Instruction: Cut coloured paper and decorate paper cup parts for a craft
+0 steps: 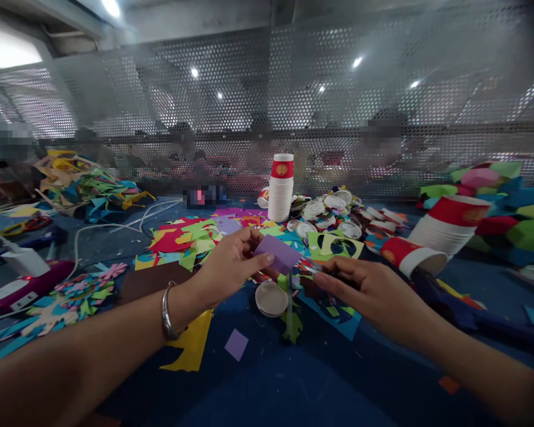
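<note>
My left hand [235,261], with a silver bracelet at the wrist, pinches a piece of purple paper [279,254] between thumb and fingers. My right hand [360,287] is closed around a pair of scissors [310,266], whose metal blades point at the paper's right edge. Most of the handles is hidden by the fingers. Below the hands lies a round, pale cup base [271,298], beside a thin translucent stick [289,317]. A small purple paper square [236,344] rests on the blue tabletop nearer to me.
Coloured paper scraps [191,237] spread behind my hands. A stack of paper cups [280,188] stands at the back, near a heap of cut cup bottoms [333,210]. More stacked cups [454,228] lean at right. A purple power strip [26,287] and white cable [76,243] lie left.
</note>
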The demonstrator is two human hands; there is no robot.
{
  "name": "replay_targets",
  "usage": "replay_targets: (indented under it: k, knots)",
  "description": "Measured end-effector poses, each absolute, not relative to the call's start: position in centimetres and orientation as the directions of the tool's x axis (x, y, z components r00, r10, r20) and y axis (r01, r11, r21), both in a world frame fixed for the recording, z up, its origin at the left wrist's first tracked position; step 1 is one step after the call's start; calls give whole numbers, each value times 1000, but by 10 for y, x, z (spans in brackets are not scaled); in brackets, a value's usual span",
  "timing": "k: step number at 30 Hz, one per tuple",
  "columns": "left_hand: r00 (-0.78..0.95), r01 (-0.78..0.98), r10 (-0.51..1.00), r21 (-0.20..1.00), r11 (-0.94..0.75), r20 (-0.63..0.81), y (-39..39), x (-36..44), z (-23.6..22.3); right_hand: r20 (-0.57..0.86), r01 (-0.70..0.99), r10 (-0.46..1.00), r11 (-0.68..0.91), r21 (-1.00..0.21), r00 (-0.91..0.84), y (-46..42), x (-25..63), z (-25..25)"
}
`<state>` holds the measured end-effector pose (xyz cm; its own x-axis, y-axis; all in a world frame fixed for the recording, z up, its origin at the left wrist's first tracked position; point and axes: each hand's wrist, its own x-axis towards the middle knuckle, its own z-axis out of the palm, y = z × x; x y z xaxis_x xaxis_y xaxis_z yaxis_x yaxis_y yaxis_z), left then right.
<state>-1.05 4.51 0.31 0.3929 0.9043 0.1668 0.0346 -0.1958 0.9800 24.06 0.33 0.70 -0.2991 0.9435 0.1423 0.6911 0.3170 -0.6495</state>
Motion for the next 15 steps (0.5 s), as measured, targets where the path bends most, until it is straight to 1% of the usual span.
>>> replay_targets:
  k: [2, 4, 7, 11, 15]
  knots:
    - [338, 43, 916, 969, -244, 216, 47, -12, 4, 185, 669, 943, 326, -668, -275, 3, 242, 11]
    - [282, 38, 927, 963, -268, 247, 49, -13, 5, 233, 681, 941, 337, -650, -243, 3, 245, 15]
    - [256, 13, 933, 964, -265, 253, 49, -13, 5, 268, 688, 937, 346, -637, -224, 4, 247, 20]
    - [315, -20, 924, 975, -223, 218, 46, -11, 3, 202, 676, 948, 316, -666, -245, 4, 247, 18]
    - [363, -19, 916, 984, -177, 172, 43, -9, 3, 138, 638, 937, 321, -700, -320, 6, 246, 10]
